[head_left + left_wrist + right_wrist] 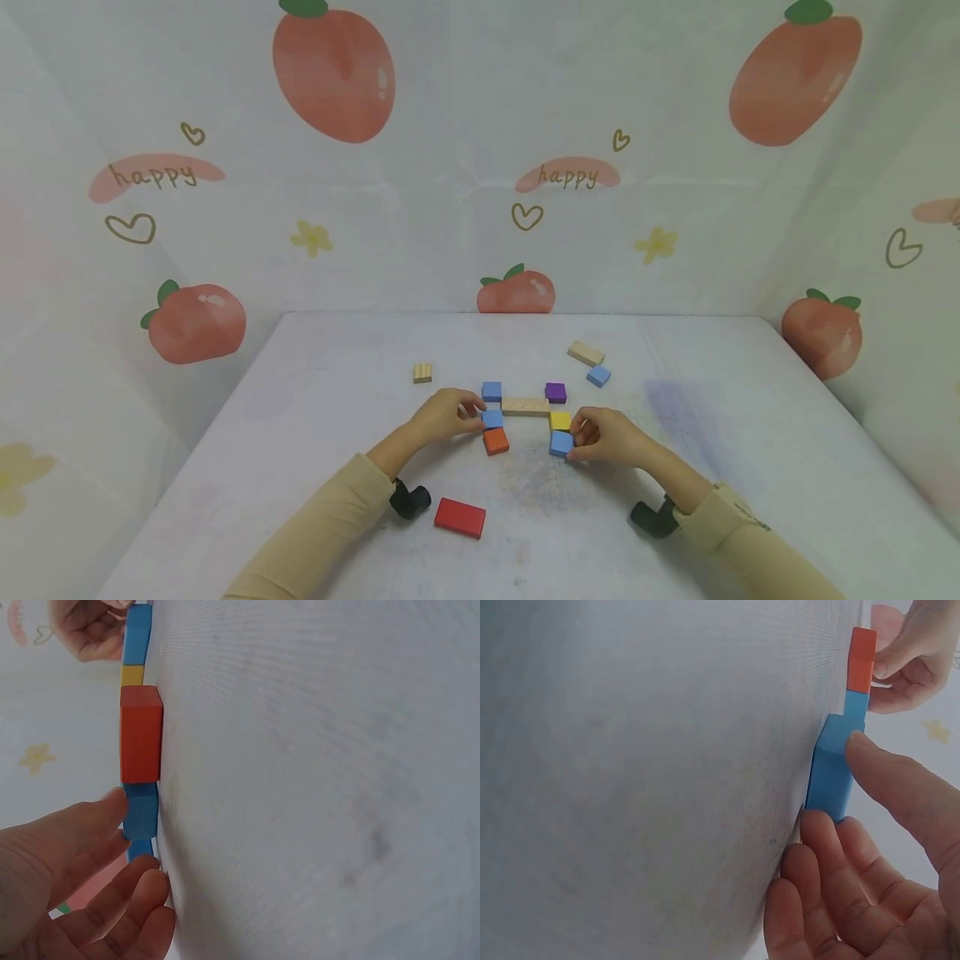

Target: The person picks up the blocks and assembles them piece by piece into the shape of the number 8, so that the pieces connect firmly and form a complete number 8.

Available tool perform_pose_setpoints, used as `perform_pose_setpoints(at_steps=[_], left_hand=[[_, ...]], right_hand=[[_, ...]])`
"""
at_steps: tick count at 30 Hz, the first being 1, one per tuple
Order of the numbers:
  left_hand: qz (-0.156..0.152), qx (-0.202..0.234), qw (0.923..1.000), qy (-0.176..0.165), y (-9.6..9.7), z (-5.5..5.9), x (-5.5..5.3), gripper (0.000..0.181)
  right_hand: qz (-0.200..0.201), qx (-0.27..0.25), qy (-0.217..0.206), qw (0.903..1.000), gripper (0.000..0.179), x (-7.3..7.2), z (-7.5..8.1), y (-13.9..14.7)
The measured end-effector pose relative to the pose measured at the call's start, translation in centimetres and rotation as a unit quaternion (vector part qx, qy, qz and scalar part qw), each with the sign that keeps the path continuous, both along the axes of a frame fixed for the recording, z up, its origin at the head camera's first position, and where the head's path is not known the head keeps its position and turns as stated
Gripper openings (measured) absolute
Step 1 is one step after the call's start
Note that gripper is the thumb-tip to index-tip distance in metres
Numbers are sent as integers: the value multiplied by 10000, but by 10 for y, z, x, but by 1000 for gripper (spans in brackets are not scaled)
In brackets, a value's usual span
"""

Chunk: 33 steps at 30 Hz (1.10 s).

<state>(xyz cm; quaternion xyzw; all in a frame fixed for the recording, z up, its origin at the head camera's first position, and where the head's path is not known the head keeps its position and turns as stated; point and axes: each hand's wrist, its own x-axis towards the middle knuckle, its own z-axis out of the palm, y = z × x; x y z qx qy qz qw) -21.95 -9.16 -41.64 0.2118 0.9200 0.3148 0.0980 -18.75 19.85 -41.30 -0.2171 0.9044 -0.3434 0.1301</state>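
Observation:
My left hand (pixel 447 414) has thumb and forefinger at opposite edges of a blue block (pixel 492 419); the other fingers curve loosely beside it. An orange-red block (pixel 496 442) adjoins this block on the near side, and another blue block (pixel 491 391) lies beyond. On the right, my right hand (pixel 611 436) holds a blue block (pixel 830 769) between thumb and fingertips, flat on the table. A yellow block (pixel 560 421) sits directly behind that one. Between the two rows lies a plain wooden strip (pixel 525 407), with a purple block (pixel 556 392) past its right end.
A red rectangular block (pixel 460 517) lies nearer me, by the left forearm. Farther back are a small striped wooden block (pixel 422 372) at left, and a wooden plank (pixel 586 353) with a blue block (pixel 598 376) at right. A printed cloth (pixel 450 233) hangs behind the table.

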Motion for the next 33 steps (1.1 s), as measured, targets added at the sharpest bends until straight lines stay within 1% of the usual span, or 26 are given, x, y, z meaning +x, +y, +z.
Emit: perform_pose_setpoints(at_steps=[9,21,28,33], left_hand=[[54,-12,10000,-47,0,1,0,26],[102,-48,9999,-66,1,1,0,26],[49,-38,10000,-65,0,1,1,26],[74,-25,9999,-83,0,0,1,26]], right_hand=[[-23,-43,-104,9999,28,-2,0,1],[-28,6,-78,10000,28,-2,-1,0],[-49,33,-81,9999,28,-1,-1,0],[-44,23,-90,9999,28,0,0,0]])
